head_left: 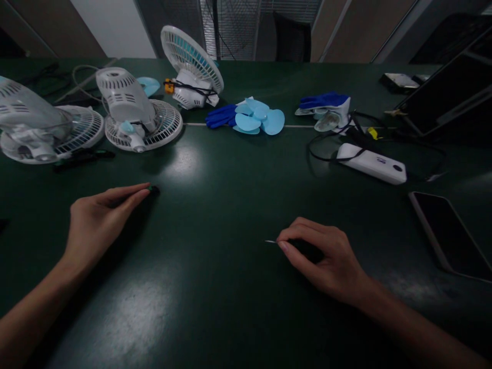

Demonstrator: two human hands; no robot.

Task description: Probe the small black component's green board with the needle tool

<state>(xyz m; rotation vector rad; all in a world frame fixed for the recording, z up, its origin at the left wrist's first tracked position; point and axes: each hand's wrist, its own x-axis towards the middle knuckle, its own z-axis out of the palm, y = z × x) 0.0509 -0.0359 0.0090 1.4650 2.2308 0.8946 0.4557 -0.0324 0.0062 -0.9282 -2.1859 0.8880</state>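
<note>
My left hand [102,218] is at the left of the dark green table [207,297], thumb and fingertips pinched on a small dark piece [154,190] with a bit of green. What kind of piece it is does not show. Right of the middle, my right hand [325,253] pinches a thin, silvery, pin-like metal piece [271,241] between thumb and forefinger, its tip pointing left. A wide stretch of table separates the two hands. The fingers hide the rest of both small pieces.
White fans [128,105] stand and lie at the back left, near a dark tool [84,158]. Behind the middle are a light blue fan blade [259,117] and blue-white gloves [326,105]. A white power bank-like block [372,163], cables and a phone [451,236] lie right.
</note>
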